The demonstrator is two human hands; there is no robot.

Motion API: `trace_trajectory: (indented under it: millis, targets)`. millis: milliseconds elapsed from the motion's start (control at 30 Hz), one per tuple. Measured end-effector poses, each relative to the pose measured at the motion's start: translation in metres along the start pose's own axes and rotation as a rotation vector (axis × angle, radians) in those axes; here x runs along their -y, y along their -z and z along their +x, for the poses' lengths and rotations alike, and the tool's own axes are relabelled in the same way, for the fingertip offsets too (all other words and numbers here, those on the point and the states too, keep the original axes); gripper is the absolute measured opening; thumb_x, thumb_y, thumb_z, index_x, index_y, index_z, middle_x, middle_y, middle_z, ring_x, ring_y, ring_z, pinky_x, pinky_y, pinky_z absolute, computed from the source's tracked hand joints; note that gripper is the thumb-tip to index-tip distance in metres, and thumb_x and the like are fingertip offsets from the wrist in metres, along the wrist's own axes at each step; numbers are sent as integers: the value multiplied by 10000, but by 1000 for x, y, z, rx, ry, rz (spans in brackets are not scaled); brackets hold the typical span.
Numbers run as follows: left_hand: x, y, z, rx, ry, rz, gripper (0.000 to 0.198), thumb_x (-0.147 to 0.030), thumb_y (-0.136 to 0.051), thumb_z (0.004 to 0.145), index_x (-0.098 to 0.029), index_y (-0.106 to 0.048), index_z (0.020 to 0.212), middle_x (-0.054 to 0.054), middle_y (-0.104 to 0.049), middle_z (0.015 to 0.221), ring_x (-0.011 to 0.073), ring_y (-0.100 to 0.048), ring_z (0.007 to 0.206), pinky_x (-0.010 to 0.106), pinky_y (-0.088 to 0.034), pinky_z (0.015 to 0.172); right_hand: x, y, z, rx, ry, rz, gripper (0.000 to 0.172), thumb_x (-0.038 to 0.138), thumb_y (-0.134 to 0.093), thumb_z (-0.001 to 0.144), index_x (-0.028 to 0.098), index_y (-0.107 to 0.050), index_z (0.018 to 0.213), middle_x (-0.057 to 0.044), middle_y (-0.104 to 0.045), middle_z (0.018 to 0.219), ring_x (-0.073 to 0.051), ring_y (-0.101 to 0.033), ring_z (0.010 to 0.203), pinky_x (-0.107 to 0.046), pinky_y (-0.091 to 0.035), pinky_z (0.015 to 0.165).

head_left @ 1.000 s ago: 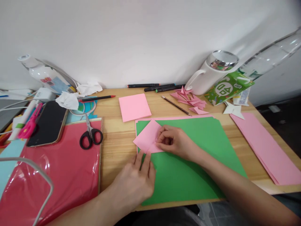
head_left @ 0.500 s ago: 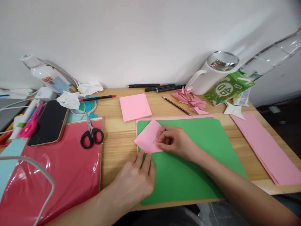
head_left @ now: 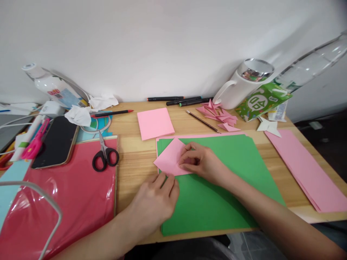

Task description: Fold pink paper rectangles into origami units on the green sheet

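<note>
A pink paper sheet (head_left: 171,156) lies turned cornerwise on a stack of green paper (head_left: 217,202). The thumb and fingertips of my right hand (head_left: 202,162) are pinched on the right part of the pink sheet. My left hand (head_left: 159,196) rests at the sheet's lower edge with its fingers bent, and its fingertips touch or nearly touch the paper. Behind the green stack sits a square pink pad of paper (head_left: 155,123). Folded pink paper pieces (head_left: 218,115) form a pile at the back right.
Scissors (head_left: 104,153) and a phone (head_left: 55,142) lie on a red folder (head_left: 89,191) at the left. Markers (head_left: 184,102), a pencil (head_left: 203,122) and a white mug (head_left: 238,86) are at the back. Long pink strips (head_left: 306,169) lie at the right.
My left hand's fingers have bent more and shifted slightly at the sheet's lower edge. My right hand has barely moved. The view has shifted very slightly.
</note>
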State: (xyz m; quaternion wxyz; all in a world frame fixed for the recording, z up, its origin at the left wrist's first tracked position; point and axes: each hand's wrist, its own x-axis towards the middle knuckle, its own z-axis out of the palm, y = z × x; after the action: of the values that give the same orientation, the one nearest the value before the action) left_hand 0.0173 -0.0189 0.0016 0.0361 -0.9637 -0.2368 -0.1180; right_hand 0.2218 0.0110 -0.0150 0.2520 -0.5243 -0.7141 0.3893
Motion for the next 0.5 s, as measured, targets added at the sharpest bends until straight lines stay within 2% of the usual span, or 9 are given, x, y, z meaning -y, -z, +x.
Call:
trace_trajectory:
  millis: [100, 267, 500]
  targets:
    - [4, 1, 4, 94, 22, -117, 139, -107, -510, 865, -80, -618, 948, 102, -657, 857, 223, -600, 808, 331, -522, 648, 1, 2, -1, 6, 12, -68, 57, 140, -674, 759, 187, -706, 749, -38, -592, 925, -125, -574, 730, -253, -442, 666]
    - [9, -2, 9, 188, 16, -201, 231, -79, -399, 907, -76, -563, 1071, 125, -607, 965, 232, -550, 922, 360, -518, 743, 0, 10, -1, 78, 56, -106, 124, 181, -688, 758, 211, -727, 872, -40, -581, 970, -130, -577, 762, -263, -442, 712]
    - [14, -10, 9, 139, 55, -318, 227, -145, -354, 952, -107, -559, 1041, 94, -578, 960, 210, -517, 923, 345, -489, 782, -1, 21, -2, 192, 79, -107, 249, 202, -723, 733, 232, -702, 979, -32, -547, 1049, -85, -513, 650, -229, -417, 610]
